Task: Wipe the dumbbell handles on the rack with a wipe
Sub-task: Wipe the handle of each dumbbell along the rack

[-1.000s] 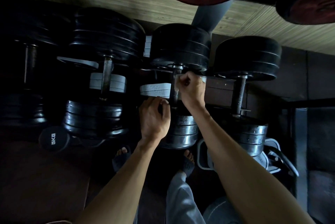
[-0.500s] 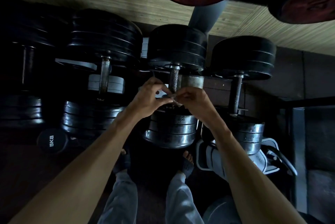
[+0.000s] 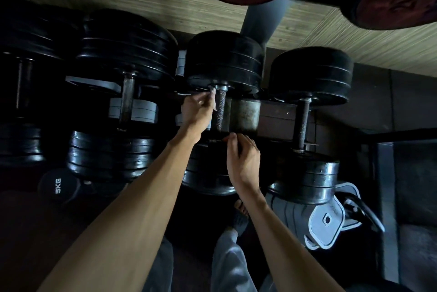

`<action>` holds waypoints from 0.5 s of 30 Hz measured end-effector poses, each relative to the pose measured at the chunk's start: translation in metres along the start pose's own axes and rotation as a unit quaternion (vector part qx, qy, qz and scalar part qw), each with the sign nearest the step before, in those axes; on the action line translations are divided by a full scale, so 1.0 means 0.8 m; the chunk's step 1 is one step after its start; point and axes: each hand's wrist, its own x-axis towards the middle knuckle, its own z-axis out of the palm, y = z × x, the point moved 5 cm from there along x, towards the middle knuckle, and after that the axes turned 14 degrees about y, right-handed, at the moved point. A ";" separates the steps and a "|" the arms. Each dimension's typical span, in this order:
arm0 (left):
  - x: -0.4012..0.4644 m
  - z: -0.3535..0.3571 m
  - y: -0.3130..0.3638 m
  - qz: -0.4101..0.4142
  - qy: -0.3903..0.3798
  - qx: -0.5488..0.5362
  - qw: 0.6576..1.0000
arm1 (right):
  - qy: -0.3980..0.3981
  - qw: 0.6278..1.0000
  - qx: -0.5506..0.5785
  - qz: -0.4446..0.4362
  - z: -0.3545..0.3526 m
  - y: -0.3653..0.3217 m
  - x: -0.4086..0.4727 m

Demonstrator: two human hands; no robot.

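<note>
- At centre frame, the knurled dumbbell handle (image 3: 220, 109) lies on the rack.
- Left hand (image 3: 197, 112) pinches a limp, light wipe (image 3: 214, 100) beside it.
- Right hand (image 3: 241, 159), fingers loosely curled, holds nothing visible.
- Handle looks rigid and grippy: wrap the wipe round mid-shaft.

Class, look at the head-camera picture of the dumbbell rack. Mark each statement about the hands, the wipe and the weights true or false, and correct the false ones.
1. The left hand pinches the wipe beside the knurled handle. True.
2. The right hand holds the wipe. False: its curled fingers are at the handle's near end; no wipe shows in it.
3. A small weight reads 5KG. True.
4. The wipe is wrapped around the right-most dumbbell's handle. False: that handle is bare.
</note>
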 end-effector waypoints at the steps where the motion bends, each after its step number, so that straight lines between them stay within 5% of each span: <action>1: -0.006 -0.002 -0.002 0.023 -0.014 0.018 0.999 | 0.005 1.000 0.003 -0.001 -0.001 0.000 -0.001; 4: -0.012 -0.009 0.002 0.071 -0.049 0.071 0.994 | 0.013 1.000 0.009 0.001 0.000 0.001 -0.001; 11: 0.013 0.005 0.016 0.012 -0.103 0.025 0.994 | 0.011 1.000 0.002 0.000 0.001 0.008 0.000; 15: 0.002 -0.007 -0.039 0.053 -0.182 0.156 0.969 | 0.019 1.000 0.001 0.007 0.002 0.010 -0.001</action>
